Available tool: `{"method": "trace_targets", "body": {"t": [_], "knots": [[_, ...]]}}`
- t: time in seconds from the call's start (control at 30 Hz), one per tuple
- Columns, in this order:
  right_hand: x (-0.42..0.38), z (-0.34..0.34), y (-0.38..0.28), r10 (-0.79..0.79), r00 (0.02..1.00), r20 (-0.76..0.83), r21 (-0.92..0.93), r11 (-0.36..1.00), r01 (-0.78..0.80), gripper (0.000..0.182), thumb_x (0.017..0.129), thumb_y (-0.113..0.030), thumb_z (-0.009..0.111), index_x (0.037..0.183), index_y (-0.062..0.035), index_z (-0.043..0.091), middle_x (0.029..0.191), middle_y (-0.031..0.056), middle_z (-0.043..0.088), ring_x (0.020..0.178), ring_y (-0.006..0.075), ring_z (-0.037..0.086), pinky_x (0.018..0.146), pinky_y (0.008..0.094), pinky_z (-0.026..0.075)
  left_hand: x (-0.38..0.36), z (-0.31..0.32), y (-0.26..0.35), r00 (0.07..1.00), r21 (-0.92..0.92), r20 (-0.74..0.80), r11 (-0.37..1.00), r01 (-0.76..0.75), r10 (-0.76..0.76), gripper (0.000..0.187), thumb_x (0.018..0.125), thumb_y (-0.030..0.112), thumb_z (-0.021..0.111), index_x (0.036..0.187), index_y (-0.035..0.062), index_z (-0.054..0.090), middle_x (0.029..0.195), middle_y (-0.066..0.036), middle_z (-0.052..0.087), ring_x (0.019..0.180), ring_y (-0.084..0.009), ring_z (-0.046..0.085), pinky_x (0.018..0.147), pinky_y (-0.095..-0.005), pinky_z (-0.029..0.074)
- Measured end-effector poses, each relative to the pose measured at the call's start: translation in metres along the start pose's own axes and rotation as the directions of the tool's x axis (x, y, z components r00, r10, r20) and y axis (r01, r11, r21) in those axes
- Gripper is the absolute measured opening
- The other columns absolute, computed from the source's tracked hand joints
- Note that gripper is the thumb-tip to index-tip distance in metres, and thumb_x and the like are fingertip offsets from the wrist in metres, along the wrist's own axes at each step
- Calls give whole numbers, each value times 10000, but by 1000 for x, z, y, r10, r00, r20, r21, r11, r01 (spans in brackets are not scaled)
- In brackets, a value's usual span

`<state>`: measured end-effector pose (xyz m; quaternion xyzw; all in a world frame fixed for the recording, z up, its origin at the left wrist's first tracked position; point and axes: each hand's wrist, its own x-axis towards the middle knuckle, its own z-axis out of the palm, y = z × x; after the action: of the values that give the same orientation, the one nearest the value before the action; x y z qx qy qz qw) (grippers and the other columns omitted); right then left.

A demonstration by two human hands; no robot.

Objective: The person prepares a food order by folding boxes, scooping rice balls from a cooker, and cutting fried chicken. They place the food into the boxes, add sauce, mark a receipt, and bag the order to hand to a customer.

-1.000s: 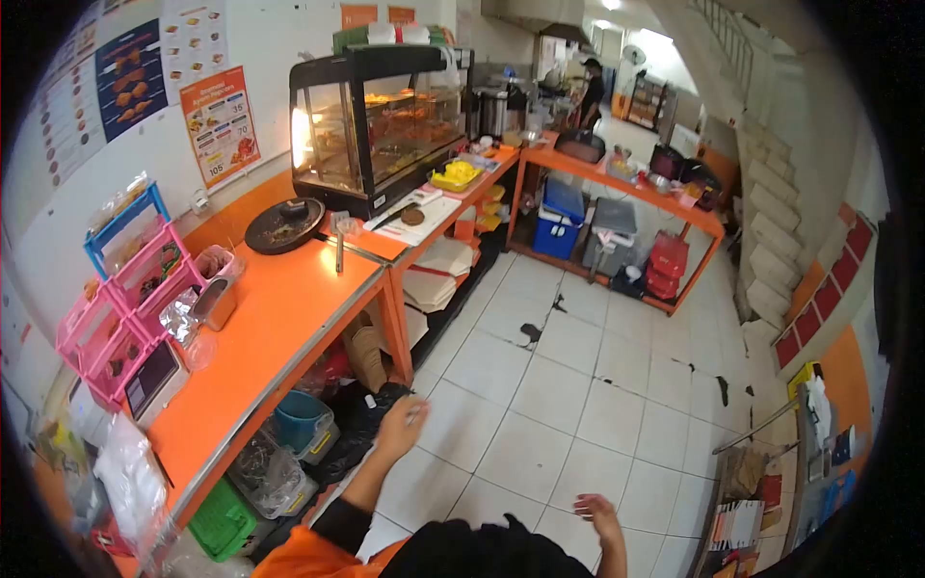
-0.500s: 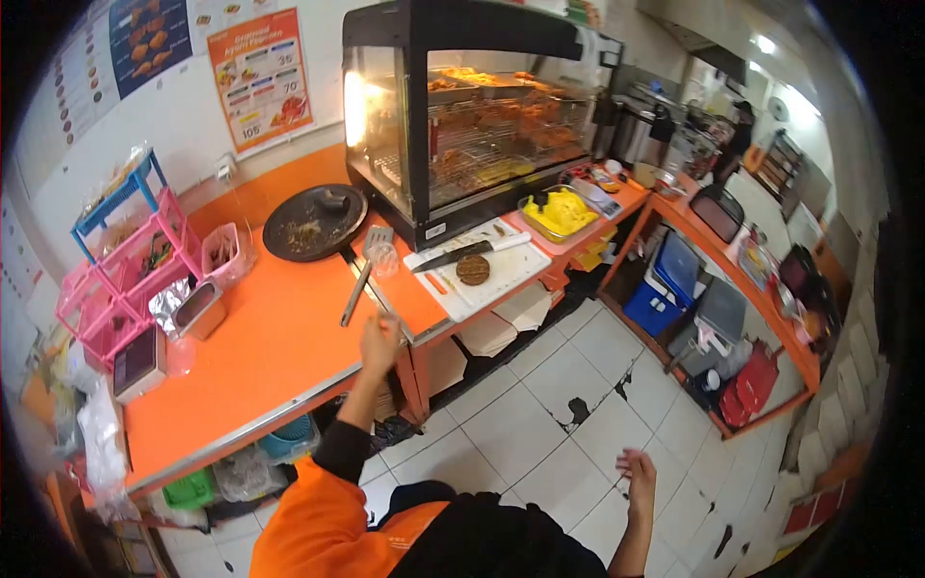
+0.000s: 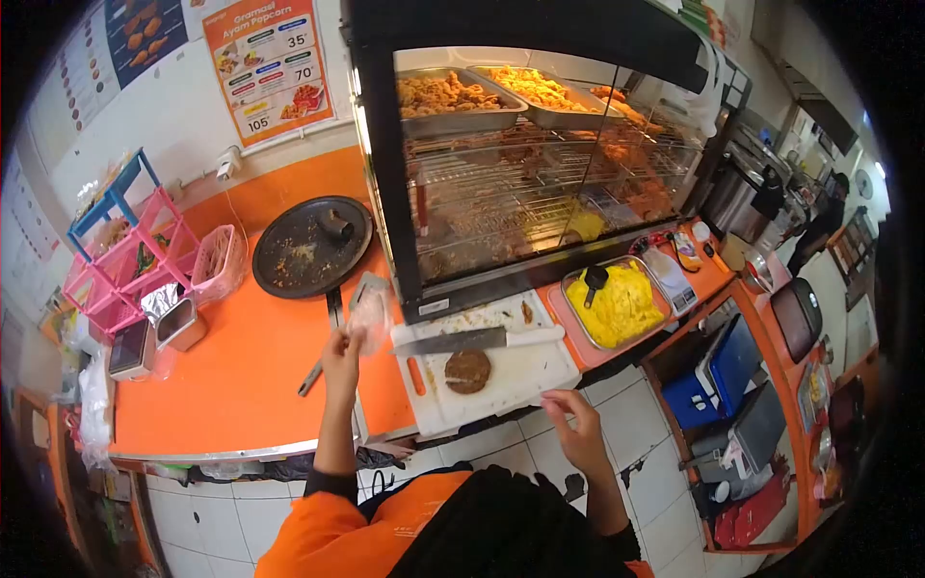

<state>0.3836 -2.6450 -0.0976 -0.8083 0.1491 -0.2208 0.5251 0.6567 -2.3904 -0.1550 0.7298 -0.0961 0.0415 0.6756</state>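
My left hand (image 3: 341,364) pinches a blurred piece of thin clear plastic (image 3: 374,316) above the orange counter; its exact kind does not show. Beneath it lies a metal spatula (image 3: 310,379), partly covered by the hand and plastic. To the right, a white cutting board (image 3: 520,371) carries a round brown patty (image 3: 468,372) and a large knife (image 3: 453,341) with a white handle. My right hand (image 3: 578,433) hovers by the board's lower right corner, fingers apart and holding nothing.
A dark round pan (image 3: 279,260) sits at the back of the counter, left of the heated glass cabinet (image 3: 424,308) of fried food. A tray of yellow food (image 3: 621,306) with a black scoop stands right. Pink baskets (image 3: 125,279) are far left. A person (image 3: 819,231) is in the background.
The clear plastic has been picked up from beside the spatula by my left hand. My right hand has come up towards the board. The view has moved closer to the counter and cabinet.
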Motion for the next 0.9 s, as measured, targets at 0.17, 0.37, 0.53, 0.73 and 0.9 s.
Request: {"method": "trace_targets", "body": {"t": [0.17, 0.37, 0.53, 0.73, 0.9], "knots": [[80, -11, -15, -447, 875, 187, -176, 861, 478, 221, 806, -16, 620, 1026, -28, 634, 828, 95, 583, 725, 255, 584, 688, 350, 494, -58, 87, 103, 902, -156, 409, 964, 215, -135, 167, 885, 144, 628, 790, 13, 587, 725, 17, 584, 681, -53, 509, 612, -229, 402], [145, -53, 37, -853, 519, 59, -104, 512, 853, 256, 699, -36, 709, 941, -11, 630, 857, 88, 581, 785, 282, 601, 715, 351, 504, -79, 206, 125, 806, -54, 578, 980, 193, -127, 208, 894, 168, 606, 778, -5, 606, 686, 21, 543, 662, -48, 487, 579, -234, 380], [168, -86, 98, -333, 898, 286, 684, 727, 51, 228, 902, -153, 596, 1084, -17, 580, 1002, 90, 624, 847, 229, 621, 747, 335, 508, -81, 288, 121, 909, 47, 409, 997, 64, -78, 504, 986, 354, 427, 732, -35, 621, 592, -70, 575, 585, -133, 534, 571, -282, 416], [194, -115, 115, -46, 788, 614, 786, 125, -606, 457, 995, -447, 356, 1211, -87, 536, 1085, 52, 616, 965, 169, 594, 840, 333, 478, -102, 352, 183, 911, 481, 322, 784, -391, 257, 300, 798, 309, 700, 862, 47, 570, 750, -98, 592, 673, -237, 580, 640, -350, 434], [219, -142, 124, -120, 783, 610, 763, -180, -621, 625, 956, -559, 331, 1269, -42, 492, 1251, 103, 557, 1138, 199, 532, 972, 334, 422, -98, 386, 143, 778, 632, 376, 474, -613, 504, 277, 668, 174, 721, 907, 102, 599, 923, -28, 584, 841, -239, 571, 702, -370, 396]]}}
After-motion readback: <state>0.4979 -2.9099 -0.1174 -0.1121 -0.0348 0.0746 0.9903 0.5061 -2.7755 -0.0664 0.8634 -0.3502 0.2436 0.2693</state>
